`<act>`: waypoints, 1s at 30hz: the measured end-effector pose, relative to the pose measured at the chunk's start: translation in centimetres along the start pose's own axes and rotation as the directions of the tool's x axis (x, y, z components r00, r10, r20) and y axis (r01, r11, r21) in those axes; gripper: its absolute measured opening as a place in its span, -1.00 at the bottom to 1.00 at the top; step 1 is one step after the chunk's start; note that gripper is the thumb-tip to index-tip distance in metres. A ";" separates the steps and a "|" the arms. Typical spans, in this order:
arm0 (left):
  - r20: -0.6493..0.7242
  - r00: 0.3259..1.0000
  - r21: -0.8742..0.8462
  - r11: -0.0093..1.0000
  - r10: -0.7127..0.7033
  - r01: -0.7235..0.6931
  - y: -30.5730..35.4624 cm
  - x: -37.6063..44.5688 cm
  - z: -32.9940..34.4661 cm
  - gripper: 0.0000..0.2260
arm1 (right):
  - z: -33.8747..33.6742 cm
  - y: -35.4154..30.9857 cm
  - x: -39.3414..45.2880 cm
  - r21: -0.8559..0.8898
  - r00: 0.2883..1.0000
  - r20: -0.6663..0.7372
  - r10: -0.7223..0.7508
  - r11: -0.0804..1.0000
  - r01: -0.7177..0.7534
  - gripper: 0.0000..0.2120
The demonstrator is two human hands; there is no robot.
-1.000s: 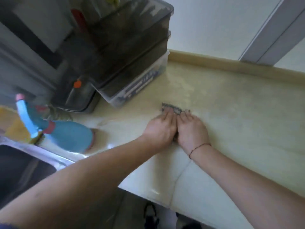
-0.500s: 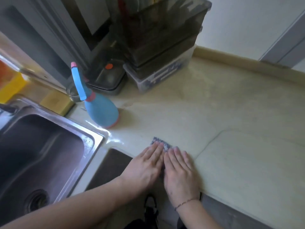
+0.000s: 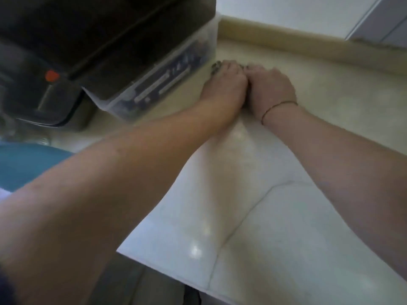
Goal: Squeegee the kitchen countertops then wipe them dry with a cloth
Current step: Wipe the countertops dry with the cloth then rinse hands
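Note:
My left hand (image 3: 223,84) and my right hand (image 3: 269,89) lie side by side, palms down, far out on the pale stone countertop (image 3: 253,205). Both press on a small grey patterned cloth (image 3: 217,65); only its far left edge peeks out beyond my left fingertips. The rest of the cloth is hidden under my hands. My fingers are stretched forward over it. The hands are close to the raised back edge of the counter and right beside a clear storage box (image 3: 154,84). No squeegee is in view.
Dark stacked containers (image 3: 99,36) sit on the clear box at the left. A dark device with an orange button (image 3: 51,75) stands further left. A blue spray bottle (image 3: 28,164) shows at the left edge. The counter's front edge (image 3: 176,280) runs below my arms.
Both hands have pushed the cloth from the front edge near the sink to the far back of the counter, beside the clear box. The view has swung right, hiding the sink.

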State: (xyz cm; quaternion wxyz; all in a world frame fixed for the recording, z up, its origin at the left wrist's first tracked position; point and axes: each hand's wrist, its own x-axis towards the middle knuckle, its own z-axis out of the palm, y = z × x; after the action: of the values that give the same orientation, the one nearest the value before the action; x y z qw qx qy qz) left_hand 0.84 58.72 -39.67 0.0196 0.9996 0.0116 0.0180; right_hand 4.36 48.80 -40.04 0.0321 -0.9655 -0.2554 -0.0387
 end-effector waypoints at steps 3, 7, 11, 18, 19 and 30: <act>-0.023 1.000 0.028 0.999 -0.017 0.017 0.9 1.6 -0.2 -0.68 | 0.3 1.9 1.4 -0.106 0.994 -0.042 -0.099 0.990 0.094 -0.71; -0.003 1.000 0.007 1.000 -0.021 0.021 1.0 1.1 -1.2 -0.71 | 0.4 2.4 1.9 -0.111 0.990 -0.048 -0.129 0.986 0.123 -0.72; 0.069 0.997 0.067 0.997 0.019 -0.024 2.1 -3.2 -3.7 -0.70 | -1.4 1.9 -2.3 -0.001 0.978 -0.053 -0.200 0.980 0.200 -0.85; 0.210 0.948 0.240 0.927 0.239 -0.287 1.8 -20.9 -4.5 -0.59 | -1.3 -4.5 -18.7 0.322 0.922 -0.297 -0.249 0.883 0.342 -0.65; 0.229 0.942 0.257 0.919 0.244 -0.300 1.5 -24.1 -4.2 -0.59 | -1.2 -6.1 -21.4 0.347 0.912 -0.321 -0.256 0.864 0.365 -0.55; 0.099 0.960 -0.203 0.950 0.261 -0.238 -5.2 -30.4 -5.0 -0.51 | -3.2 -13.5 -28.3 0.283 0.991 0.008 -0.132 0.951 0.124 -0.37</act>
State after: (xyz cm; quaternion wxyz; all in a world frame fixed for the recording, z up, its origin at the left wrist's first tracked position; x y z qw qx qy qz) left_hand -29.80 63.43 -35.98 0.1128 0.9857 -0.1181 -0.0412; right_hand -26.99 46.33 -38.84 0.1631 -0.9330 -0.3208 0.0089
